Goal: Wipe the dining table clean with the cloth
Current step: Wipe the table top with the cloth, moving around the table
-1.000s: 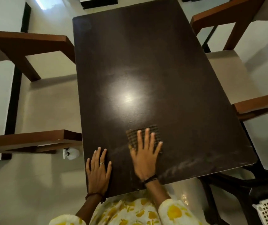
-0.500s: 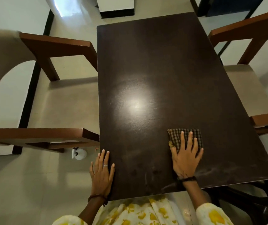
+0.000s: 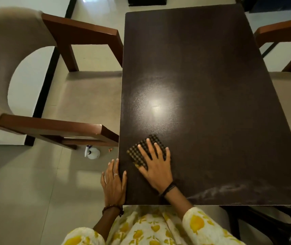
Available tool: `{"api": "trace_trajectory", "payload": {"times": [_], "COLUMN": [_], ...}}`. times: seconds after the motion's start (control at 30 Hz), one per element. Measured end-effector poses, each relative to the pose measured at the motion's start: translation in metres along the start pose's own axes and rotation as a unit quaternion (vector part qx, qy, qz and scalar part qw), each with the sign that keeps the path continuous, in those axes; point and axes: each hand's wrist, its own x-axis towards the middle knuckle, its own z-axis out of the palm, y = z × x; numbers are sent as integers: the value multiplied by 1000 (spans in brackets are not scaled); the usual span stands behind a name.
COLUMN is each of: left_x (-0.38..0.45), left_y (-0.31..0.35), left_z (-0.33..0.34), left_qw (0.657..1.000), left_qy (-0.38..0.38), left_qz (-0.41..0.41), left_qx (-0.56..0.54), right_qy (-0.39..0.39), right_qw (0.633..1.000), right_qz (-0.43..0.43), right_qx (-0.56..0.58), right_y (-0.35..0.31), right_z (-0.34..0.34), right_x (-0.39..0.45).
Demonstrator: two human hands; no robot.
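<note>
A dark brown rectangular dining table (image 3: pixel 211 85) fills the middle of the view, with a bright light glare near its centre. A folded dark checked cloth (image 3: pixel 139 152) lies flat near the table's near left corner. My right hand (image 3: pixel 156 165) presses flat on the cloth with fingers spread. My left hand (image 3: pixel 113 184) rests flat on the table's near left edge, holding nothing. Pale dusty streaks (image 3: pixel 229 190) show on the near right part of the tabletop.
A wooden armchair (image 3: pixel 81 96) with a beige seat stands against the table's left side; another chair (image 3: pixel 286 96) stands at the right. A small white spray bottle (image 3: pixel 92 152) sits on the floor under the left chair's arm. Dark chair legs (image 3: pixel 268 223) lie at the near right.
My right hand has slid the cloth leftward from the near right middle of the table to near the left edge. My left hand stays on the near left corner.
</note>
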Motion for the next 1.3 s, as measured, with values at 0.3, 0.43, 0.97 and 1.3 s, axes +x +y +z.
{"api": "trace_trajectory", "payload": {"times": [0.3,0.43,0.97,1.3], "left_x": [-7,-7,-7,-16], "left_y": [3,-1,5,4], "left_z": [1,6,1,0], "left_qw": [931,910,938,1000], "left_qy": [-83,-77,-51,12], "left_qz": [-230,-260,-201,21], "left_qx": [-273,-314,-279,-1], "right_qy": [0,-11,-9,-23], "right_qw": [983,995,999,992], "right_qz": [182,98,-44,-127], "right_qx": [-11,0,2,12], "right_y": [-11,-52,-34,-10], "right_z": [-5,6,9,3], "right_x": [85,71,41,-12]}}
